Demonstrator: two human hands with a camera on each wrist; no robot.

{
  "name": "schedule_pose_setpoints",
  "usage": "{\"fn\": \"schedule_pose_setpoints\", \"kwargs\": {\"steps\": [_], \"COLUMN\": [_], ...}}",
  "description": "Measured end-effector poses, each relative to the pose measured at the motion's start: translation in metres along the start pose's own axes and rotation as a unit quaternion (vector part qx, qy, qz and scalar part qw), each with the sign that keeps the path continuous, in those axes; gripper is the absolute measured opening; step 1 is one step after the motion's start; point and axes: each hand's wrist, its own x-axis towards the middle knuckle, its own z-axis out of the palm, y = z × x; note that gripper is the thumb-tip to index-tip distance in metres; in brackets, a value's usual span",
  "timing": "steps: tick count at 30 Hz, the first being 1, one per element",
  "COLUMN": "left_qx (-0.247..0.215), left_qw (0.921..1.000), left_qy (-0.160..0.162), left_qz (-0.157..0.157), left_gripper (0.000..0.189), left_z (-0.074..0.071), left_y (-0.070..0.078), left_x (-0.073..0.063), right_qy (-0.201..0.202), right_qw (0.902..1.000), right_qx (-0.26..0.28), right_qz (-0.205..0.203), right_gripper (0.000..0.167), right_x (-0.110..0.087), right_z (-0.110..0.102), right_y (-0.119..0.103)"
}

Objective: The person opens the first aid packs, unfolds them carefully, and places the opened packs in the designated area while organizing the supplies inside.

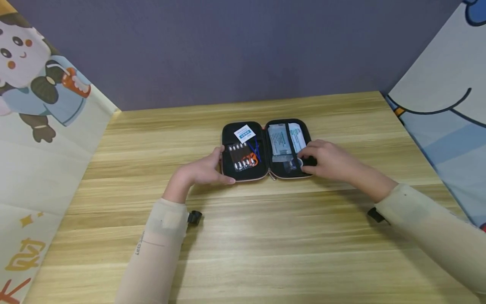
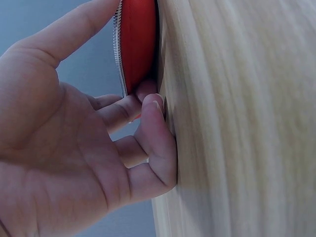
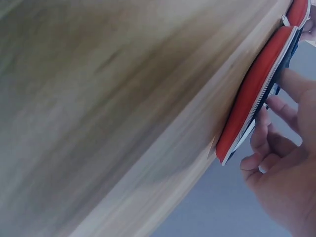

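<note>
A small first-aid case (image 1: pixel 268 175) lies unzipped and spread flat on the table, its outside red in both wrist views. My left hand (image 1: pixel 206 169) grips its left half at the near corner, the thumb along the front edge and the fingers at the side. Over the right half, my right hand (image 1: pixel 328 160) reaches in from the right; thumb and fingertips pinch a small white round item (image 1: pixel 300 162) near the black elastic strap (image 1: pixel 292 141). Under that strap sit flat wrapped packets (image 1: pixel 280 139) and a small clear bag (image 1: pixel 290 166).
The left half holds a white card (image 1: pixel 244 134), a clear pack of white-tipped sticks (image 1: pixel 237 154), orange-handled scissors (image 1: pixel 252 159) and blue tweezers (image 1: pixel 256 148). A zipper pull (image 1: pixel 272 176) hangs at the front of the hinge. Behind the wooden table (image 1: pixel 243 245) rises a grey-purple wall (image 1: pixel 243 50).
</note>
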Motion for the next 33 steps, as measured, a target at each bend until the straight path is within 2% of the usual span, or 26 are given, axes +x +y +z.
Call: {"fn": "schedule_pose_setpoints", "kwargs": {"steps": [4,7,11,19,33], "left_qx": [-0.002,-0.005,-0.004,-0.003,-0.004], "left_qw": [1.0000,0.9999,1.0000,0.9999,1.0000], "left_qy": [-0.005,-0.008,-0.007,-0.008,-0.007], "left_qz": [0.005,0.008,0.004,0.008,0.002], "left_gripper": [0.128,0.127,0.127,0.127,0.127], "left_z": [-0.001,-0.002,-0.003,-0.003,-0.002], "left_y": [0.001,0.001,0.001,0.001,0.000], "left_x": [0.000,0.000,0.000,0.002,0.000], "right_qy": [-0.015,-0.029,-0.017,0.025,0.006], "right_qw": [0.9996,0.9978,0.9959,0.9972,0.9962], "right_qx": [0.019,0.053,0.080,0.061,0.068], "right_qz": [0.013,0.028,0.038,0.035,0.053], "right_gripper": [0.037,0.037,0.028,0.010,0.004], "right_x": [0.000,-0.002,-0.004,-0.001,0.016], "right_z": [0.000,-0.003,-0.005,0.007,0.012], "right_y": [0.001,0.004,0.008,0.011,0.000]}}
